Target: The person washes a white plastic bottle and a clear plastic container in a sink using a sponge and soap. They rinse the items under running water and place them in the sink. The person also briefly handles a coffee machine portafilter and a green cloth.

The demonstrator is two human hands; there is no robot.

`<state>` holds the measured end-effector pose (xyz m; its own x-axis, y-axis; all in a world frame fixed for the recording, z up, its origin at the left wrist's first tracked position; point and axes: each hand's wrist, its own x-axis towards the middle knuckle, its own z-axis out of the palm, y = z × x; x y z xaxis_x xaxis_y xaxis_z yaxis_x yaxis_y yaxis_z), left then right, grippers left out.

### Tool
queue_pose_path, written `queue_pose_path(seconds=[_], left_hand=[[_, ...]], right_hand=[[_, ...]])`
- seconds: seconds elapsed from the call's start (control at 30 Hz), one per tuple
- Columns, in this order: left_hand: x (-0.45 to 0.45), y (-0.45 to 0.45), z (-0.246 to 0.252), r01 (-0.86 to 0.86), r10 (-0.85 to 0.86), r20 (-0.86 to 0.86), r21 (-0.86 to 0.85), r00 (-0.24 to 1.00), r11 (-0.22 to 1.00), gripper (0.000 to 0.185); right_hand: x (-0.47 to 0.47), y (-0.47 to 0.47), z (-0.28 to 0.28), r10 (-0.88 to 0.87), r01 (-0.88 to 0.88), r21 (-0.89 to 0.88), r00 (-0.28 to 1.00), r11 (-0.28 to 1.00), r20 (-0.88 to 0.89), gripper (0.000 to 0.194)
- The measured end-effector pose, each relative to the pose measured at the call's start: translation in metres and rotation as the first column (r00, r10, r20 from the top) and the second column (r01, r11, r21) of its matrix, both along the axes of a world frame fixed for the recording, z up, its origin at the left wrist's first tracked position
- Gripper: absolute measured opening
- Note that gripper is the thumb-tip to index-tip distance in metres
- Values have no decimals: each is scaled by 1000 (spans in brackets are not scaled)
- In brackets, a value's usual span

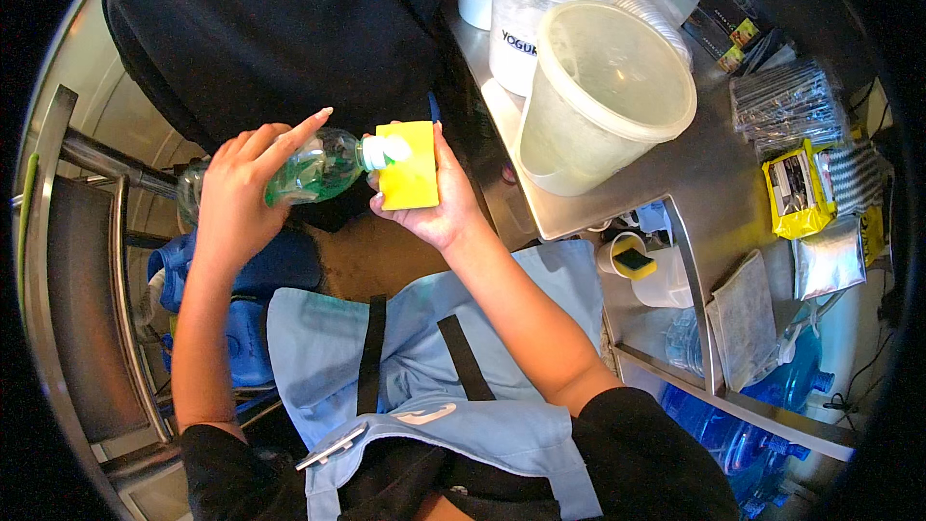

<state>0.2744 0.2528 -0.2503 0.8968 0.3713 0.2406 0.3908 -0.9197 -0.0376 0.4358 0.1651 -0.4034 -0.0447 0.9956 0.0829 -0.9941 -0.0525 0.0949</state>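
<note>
My left hand (246,184) is wrapped around a clear plastic bottle (318,166) with green liquid in it. The bottle lies nearly level, its white cap turned towards a yellow sponge (409,177). That sponge rests in my right hand (452,192), fingers behind it and thumb at its edge. Near the cap, a bright white patch shows on the sponge's face; whether it is foam or glare I cannot tell. The palm of my left hand is hidden.
A person in dark clothing (282,36) stands close ahead. On the steel counter (636,181) at right are a large plastic tub (608,101), a lidded white bucket (514,29) and a yellow packet (799,192). A cup (610,259) holding another sponge (634,263) and blue water bottles (731,427) sit lower.
</note>
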Motion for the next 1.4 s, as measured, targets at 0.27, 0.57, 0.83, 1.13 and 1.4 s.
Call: queue_pose_path(seconds=[0.27,0.57,0.83,1.13,1.4], left_hand=[[-12,-26,-57,17,225,377,-541,899,841,85],[-10,-41,-30,-187,192,41,-99,981,977,87],[-9,-68,-67,-282,303,29,-288,953,915,95],[-22,-90,-165,-151,595,377,-743,710,652,98],[56,-45,-279,-23,728,501,-817,468,577,72]], right_hand=[[5,-1,-1,-12,13,20,1000,1000,-13,48],[1,4,-8,-257,314,-236,935,919,245,53],[-2,9,-13,-431,452,-250,892,856,137,72],[0,10,-22,-369,298,-305,905,904,-210,69],[-25,-21,11,-230,229,-66,973,971,-5,34]])
